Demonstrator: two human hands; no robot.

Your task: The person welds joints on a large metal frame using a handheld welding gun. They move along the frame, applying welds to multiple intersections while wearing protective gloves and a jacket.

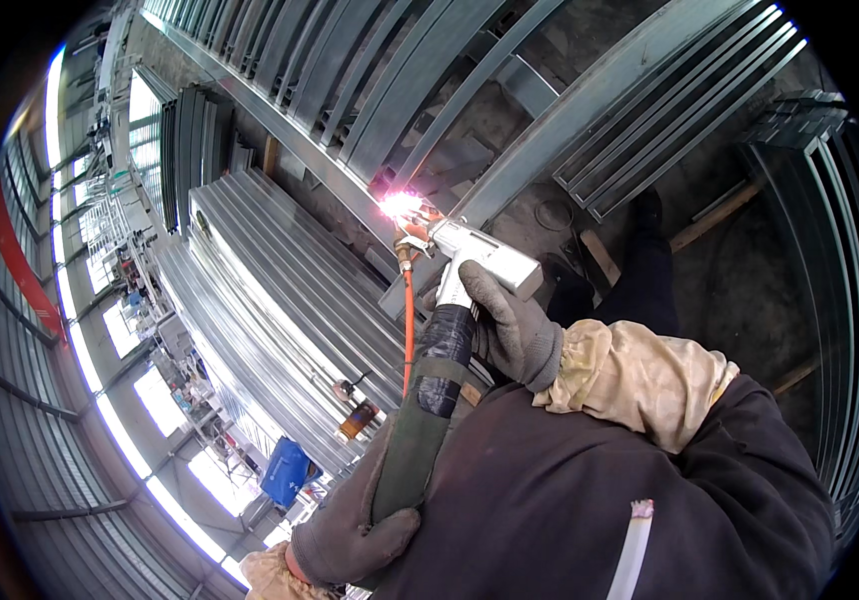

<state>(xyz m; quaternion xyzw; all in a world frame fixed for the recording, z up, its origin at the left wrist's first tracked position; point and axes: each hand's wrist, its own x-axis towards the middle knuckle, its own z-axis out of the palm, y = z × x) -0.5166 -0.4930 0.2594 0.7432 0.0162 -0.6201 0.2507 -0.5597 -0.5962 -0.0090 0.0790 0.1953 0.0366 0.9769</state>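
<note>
In a grey work glove, my right hand (515,325) is closed round the grip of a silver handheld welding gun (495,258). At the gun's tip a white-pink glare (402,203) burns against the metal frame (325,172), hiding the exact contact. A thin orange hose (409,325) runs down from beside the nozzle. Behind the grip, black tape and a dark green sleeve (412,455) cover the thick cable. My left hand (355,530), also gloved, wraps round that sleeved cable lower down, thumb over it.
Long metal profiles (280,270) lie stacked left of the gun. Barred metal frames (690,110) stretch across the top and right. Wooden battens (715,215) lie on the floor near my legs. A blue object (287,472) sits at lower left. A white strip (634,550) crosses my dark clothing.
</note>
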